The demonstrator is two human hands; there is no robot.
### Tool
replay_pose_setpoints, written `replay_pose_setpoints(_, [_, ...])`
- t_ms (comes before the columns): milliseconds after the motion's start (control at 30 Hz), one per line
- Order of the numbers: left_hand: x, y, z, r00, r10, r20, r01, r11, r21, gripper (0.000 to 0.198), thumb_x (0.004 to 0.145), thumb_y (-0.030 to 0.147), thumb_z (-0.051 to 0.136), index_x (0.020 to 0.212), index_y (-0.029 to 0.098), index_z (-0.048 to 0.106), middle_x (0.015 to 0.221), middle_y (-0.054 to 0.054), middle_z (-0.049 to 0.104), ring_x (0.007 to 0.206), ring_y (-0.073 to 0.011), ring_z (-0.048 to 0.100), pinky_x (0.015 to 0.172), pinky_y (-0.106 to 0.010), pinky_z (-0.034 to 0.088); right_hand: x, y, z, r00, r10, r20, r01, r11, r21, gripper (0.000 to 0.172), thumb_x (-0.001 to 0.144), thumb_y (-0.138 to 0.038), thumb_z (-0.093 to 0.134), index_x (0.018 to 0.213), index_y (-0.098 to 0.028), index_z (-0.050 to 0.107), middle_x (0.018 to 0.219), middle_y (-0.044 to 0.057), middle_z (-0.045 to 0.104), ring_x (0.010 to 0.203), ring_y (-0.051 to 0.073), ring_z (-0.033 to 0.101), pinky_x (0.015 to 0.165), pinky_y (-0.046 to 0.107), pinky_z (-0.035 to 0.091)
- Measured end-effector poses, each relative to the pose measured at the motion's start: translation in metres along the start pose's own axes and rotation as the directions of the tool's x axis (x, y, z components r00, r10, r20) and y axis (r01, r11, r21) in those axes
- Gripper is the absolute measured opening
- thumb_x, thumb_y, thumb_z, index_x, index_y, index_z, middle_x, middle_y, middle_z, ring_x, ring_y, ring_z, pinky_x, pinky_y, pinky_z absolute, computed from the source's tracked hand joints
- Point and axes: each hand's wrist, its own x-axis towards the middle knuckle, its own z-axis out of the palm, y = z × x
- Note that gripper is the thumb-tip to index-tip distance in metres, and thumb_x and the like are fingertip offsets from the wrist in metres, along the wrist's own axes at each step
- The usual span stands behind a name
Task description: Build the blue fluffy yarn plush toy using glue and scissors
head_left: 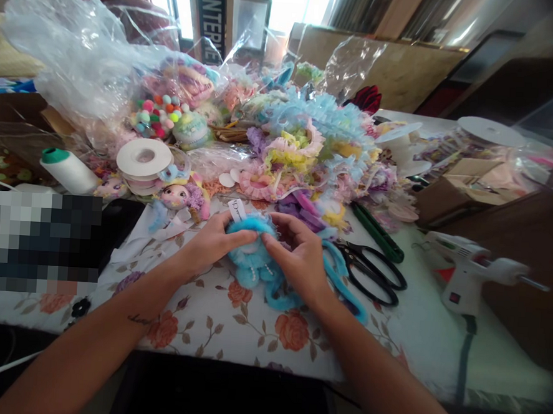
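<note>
Between my two hands is a fluffy blue plush toy (252, 269) with a white paper tag (235, 211) sticking up at its top. My left hand (216, 241) grips its left side, thumb across the top. My right hand (301, 255) holds the right side, and both thumb tips meet on the fluff. Fingers behind the toy are partly hidden. A fuzzy light blue strip (344, 292) curls from beside the toy, under my right hand, to the right. Black-handled scissors (371, 269) lie just right of the strip.
A green cutter (378, 233) and a white glue gun (469, 275) lie at the right. Ruffled trims (309, 128) heap behind my hands. A ribbon spool (143, 158), thread cone (67, 170) and doll head (176, 196) stand at the left. An open cardboard box (465, 187) sits far right.
</note>
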Motion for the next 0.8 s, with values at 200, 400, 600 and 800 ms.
replay_pose_setpoints(200, [-0.0030, 0.0015, 0.0019, 1.000, -0.006, -0.012, 0.007, 0.999, 0.041, 0.036, 0.068, 0.036, 0.080, 0.097, 0.017, 0.068, 0.080, -0.003, 0.066, 0.069, -0.0182, 0.060, 0.058, -0.028, 0.048, -0.0011, -0.0027, 0.0003, 0.999, -0.033, -0.005, 0.032, 0.996, -0.083, 0.035, 0.078, -0.040, 0.073, 0.108, -0.021, 0.071, 0.105, 0.007, 0.077, 0.087, 0.024, 0.071, 0.074, 0.037, 0.058])
replay_pose_setpoints(400, [-0.0026, 0.0012, 0.0026, 1.000, -0.024, 0.016, 0.024, 1.000, 0.013, 0.044, 0.066, 0.033, 0.084, 0.102, 0.015, 0.068, 0.085, -0.004, 0.070, 0.075, -0.0201, 0.065, 0.063, -0.029, 0.052, -0.0004, -0.0019, 0.0005, 0.999, -0.050, 0.005, 0.050, 0.994, -0.095, 0.034, 0.077, -0.035, 0.073, 0.108, -0.020, 0.071, 0.104, 0.007, 0.078, 0.087, 0.023, 0.071, 0.073, 0.035, 0.057])
replay_pose_setpoints(600, [-0.0020, 0.0055, 0.0016, 0.997, -0.069, 0.018, 0.069, 0.997, -0.039, 0.052, 0.060, 0.031, 0.087, 0.106, 0.015, 0.067, 0.087, -0.005, 0.071, 0.079, -0.0219, 0.068, 0.066, -0.030, 0.055, 0.0011, -0.0015, -0.0001, 1.000, -0.021, 0.012, 0.021, 1.000, -0.013, 0.032, 0.078, -0.034, 0.072, 0.106, -0.020, 0.071, 0.100, 0.006, 0.078, 0.087, 0.023, 0.072, 0.074, 0.035, 0.058])
replay_pose_setpoints(800, [-0.0027, 0.0036, 0.0000, 0.999, -0.019, 0.041, 0.019, 1.000, -0.013, 0.047, 0.071, 0.045, 0.080, 0.105, 0.016, 0.067, 0.094, -0.007, 0.070, 0.084, -0.0229, 0.066, 0.067, -0.031, 0.053, 0.0002, -0.0007, 0.0003, 1.000, -0.003, 0.005, 0.003, 1.000, 0.006, 0.034, 0.077, -0.035, 0.073, 0.107, -0.019, 0.071, 0.101, 0.007, 0.078, 0.087, 0.023, 0.072, 0.073, 0.035, 0.058])
